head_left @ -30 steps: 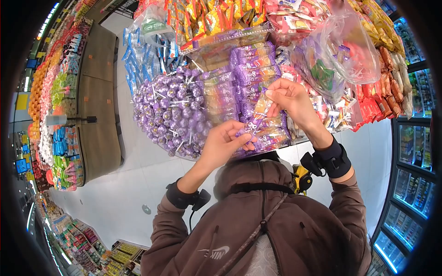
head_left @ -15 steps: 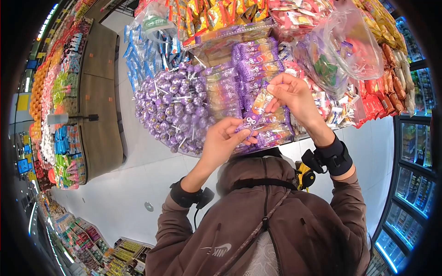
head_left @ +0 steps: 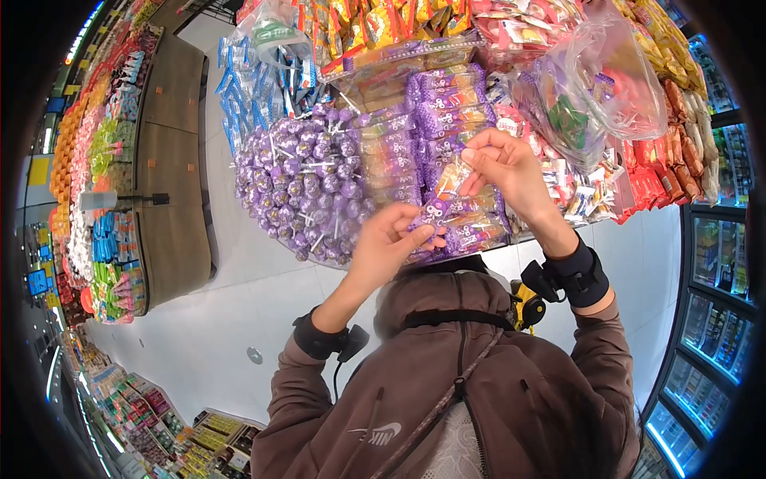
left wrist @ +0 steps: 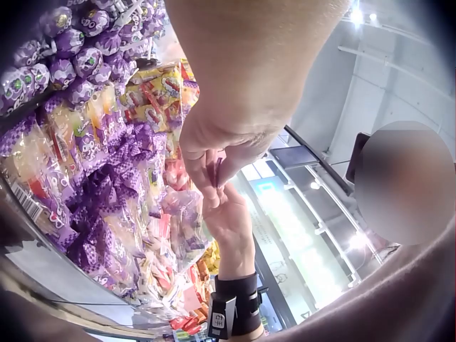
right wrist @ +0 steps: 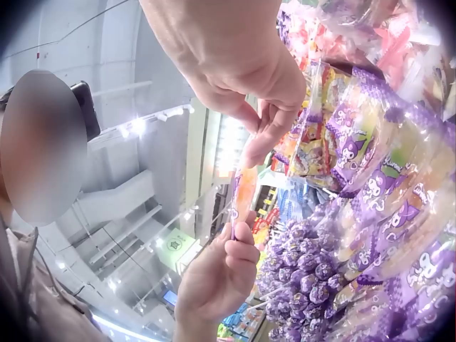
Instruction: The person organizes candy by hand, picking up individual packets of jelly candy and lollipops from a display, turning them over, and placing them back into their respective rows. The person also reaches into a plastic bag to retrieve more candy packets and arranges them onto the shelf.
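Note:
A small purple and clear candy packet [head_left: 450, 180] with an orange-toned content is stretched between both hands. The left hand [head_left: 388, 246] pinches its lower purple end, while the right hand [head_left: 511, 176] pinches the upper end. In the right wrist view the packet [right wrist: 244, 196] hangs between the right hand [right wrist: 239, 78] above and the left hand [right wrist: 217, 281] below. The left wrist view has the left hand [left wrist: 231, 121] covering most of the packet. Rows of similar purple packets [head_left: 451, 99] lie under and beyond the hands.
Purple-wrapped lollipops [head_left: 299, 188] are heaped left of the hands. A clear plastic bag [head_left: 630, 88] with purple and green inside lies to the right. Blue packets [head_left: 247, 100], yellow packets [head_left: 375, 24] and red packets [head_left: 642, 188] surround the display. A wooden-sided stand [head_left: 170, 160] is farther left.
Both hands keep their pinch on the packet and have barely moved. The display has shifted slightly to the right in the head view.

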{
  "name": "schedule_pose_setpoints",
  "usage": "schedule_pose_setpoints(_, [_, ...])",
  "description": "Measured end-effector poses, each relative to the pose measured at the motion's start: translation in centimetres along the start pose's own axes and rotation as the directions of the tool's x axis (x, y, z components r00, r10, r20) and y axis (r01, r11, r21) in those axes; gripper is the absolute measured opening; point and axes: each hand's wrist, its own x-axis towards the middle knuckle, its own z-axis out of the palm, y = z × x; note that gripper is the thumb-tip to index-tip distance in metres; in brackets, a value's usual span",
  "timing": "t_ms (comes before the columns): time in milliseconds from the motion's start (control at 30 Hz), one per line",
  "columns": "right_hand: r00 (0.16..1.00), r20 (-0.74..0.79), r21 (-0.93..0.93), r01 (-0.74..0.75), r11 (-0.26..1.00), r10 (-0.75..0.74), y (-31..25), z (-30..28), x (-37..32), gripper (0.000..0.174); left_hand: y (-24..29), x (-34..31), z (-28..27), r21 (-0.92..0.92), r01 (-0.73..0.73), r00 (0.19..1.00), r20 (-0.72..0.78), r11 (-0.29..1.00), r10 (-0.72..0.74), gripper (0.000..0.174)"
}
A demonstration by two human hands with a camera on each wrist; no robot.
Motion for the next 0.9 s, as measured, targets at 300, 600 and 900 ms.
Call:
schedule_pose_setpoints(300, [0.998, 0.042, -0.148, 0.042, 0.988, -0.037, 0.8, 1.9, -0.9, 0.024, -2.3, 1.5, -0.2, 0.289, -0.082, 0.986, -0.119, 0.954, 0.121, 0.019])
schedule_pose_setpoints(600, [0.961, -0.007, -0.6, 0.216, 0.77, -0.275, 2.3, 3.6, -2.5, 0.029, -3.2, 2.3, 1.8, 0.44, -0.137, 0.933, -0.242, 0.888, 0.265, 0.031])
schedule_pose_setpoints(900, [0.879, 0.101, -0.767, 0.368, 0.526, -0.466, 2.1, 4.2, -2.5, 0.026, -3.0, 0.6, 1.8, 0.649, -0.422, 0.854, 0.049, 0.634, 0.518, 0.037])
